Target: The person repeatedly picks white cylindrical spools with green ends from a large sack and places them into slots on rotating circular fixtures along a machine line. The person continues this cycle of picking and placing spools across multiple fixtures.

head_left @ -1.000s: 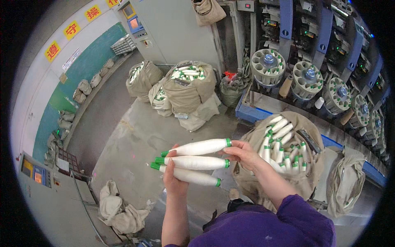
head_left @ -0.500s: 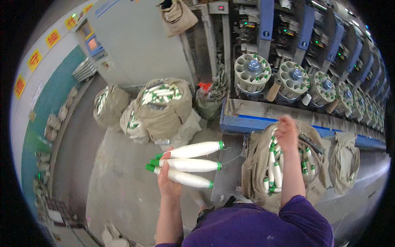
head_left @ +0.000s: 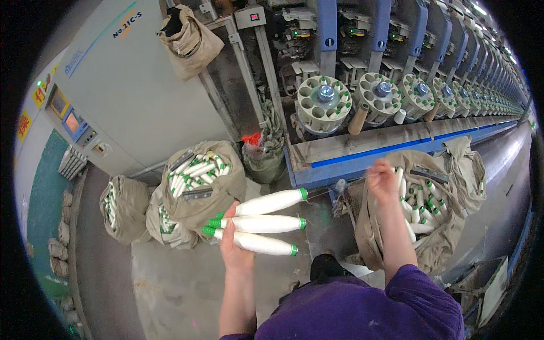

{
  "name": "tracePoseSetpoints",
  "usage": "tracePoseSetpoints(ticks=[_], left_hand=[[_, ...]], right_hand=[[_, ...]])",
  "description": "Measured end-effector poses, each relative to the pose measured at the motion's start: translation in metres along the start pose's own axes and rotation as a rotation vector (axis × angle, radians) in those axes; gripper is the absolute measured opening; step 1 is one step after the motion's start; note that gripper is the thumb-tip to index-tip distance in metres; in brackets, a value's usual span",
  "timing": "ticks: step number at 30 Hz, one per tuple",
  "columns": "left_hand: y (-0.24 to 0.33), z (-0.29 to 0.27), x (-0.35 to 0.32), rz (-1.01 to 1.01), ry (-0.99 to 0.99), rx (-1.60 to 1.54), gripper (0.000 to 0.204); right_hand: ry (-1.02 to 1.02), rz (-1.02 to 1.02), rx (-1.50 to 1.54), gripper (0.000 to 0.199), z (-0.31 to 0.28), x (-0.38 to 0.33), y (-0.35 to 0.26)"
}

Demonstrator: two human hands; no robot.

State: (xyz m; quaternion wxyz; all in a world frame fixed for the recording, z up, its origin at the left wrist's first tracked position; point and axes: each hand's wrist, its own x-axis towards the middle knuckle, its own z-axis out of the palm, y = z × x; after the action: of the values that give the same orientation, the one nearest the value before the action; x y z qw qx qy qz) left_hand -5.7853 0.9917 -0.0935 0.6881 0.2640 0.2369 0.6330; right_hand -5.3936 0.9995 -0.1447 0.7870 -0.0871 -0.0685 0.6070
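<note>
My left hand (head_left: pixel 234 246) grips three white yarn bobbins (head_left: pixel 260 223) with green ends, held side by side and pointing right. My right hand (head_left: pixel 382 180) is raised and blurred above an open cloth sack (head_left: pixel 447 226) full of the same bobbins; whether it holds anything is unclear. Just beyond it runs the machine's shelf with a blue edge (head_left: pixel 391 148). Round bobbin magazines (head_left: pixel 324 103) with green-tipped tubes line the machine above that shelf.
More cloth sacks of bobbins (head_left: pixel 199 184) stand on the concrete floor at the left, near a grey control cabinet (head_left: pixel 122 90). A cloth bag (head_left: pixel 190 42) hangs on the machine's end. The row of machine stations recedes to the upper right.
The view has swung right and toward the machine. My right hand has dropped a little from the shelf edge to over the sack. My left hand still holds the three bobbins.
</note>
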Motion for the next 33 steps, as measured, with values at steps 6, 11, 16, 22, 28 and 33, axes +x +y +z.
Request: tracePoseSetpoints(ticks=[6, 11, 16, 22, 28, 33], left_hand=[[-0.022, 0.015, 0.102, -0.037, -0.11, 0.051, 0.044], [-0.048, 0.045, 0.205, 0.003, -0.081, 0.032, 0.033], [-0.097, 0.09, 0.306, 0.094, -0.077, 0.26, 0.025], [-0.176, 0.142, 0.403, 0.254, 0.001, 0.619, 0.021], [-0.233, 0.155, 0.459, 0.293, -0.01, 0.783, 0.031], [-0.218, 0.154, 0.455, 0.049, -0.049, 0.468, 0.052]], right_hand=[[0.066, 0.195, -0.505, 0.032, 0.043, 0.057, 0.044], [-0.383, 1.077, -1.102, 0.028, 0.042, 0.143, 0.06], [-0.278, 0.362, -1.169, 0.02, 0.032, 0.239, -0.006], [-0.506, 0.574, -0.909, 0.019, 0.025, 0.306, 0.007], [-0.422, 0.21, -1.107, 0.021, 0.03, 0.346, -0.015], [-0.579, 0.26, -0.446, 0.032, 0.04, 0.364, -0.014]])
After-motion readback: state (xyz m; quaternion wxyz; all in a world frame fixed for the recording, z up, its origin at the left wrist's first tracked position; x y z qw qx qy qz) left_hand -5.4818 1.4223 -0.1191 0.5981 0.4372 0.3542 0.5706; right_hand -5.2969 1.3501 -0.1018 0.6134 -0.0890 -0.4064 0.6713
